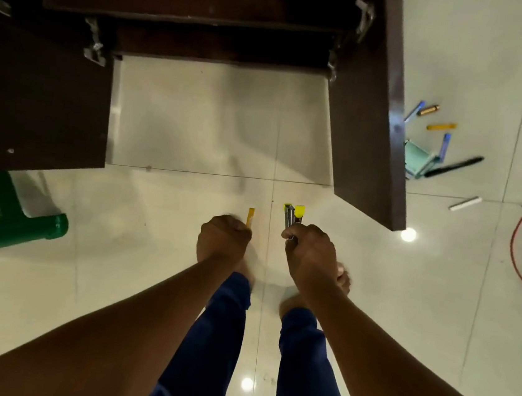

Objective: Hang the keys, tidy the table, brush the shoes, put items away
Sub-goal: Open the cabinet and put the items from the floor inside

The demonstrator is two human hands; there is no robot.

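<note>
I stand looking straight down at a pale tiled floor. My left hand (224,237) is curled into a fist round a thin orange stick-like item (250,217), of which only the tip shows. My right hand (310,254) grips a small bundle of items with grey metal and yellow ends (293,216) sticking out above the fingers. Both hands are held side by side over my bare feet, in front of a dark wooden cabinet (182,19) whose two doors stand open.
The open right door (372,119) juts out beside my right hand. Beyond it, pens and markers (440,126), a teal holder (418,157) and a white stick (465,203) lie scattered on the floor. A red cable (520,240) loops at far right; a green frame (13,221) stands left.
</note>
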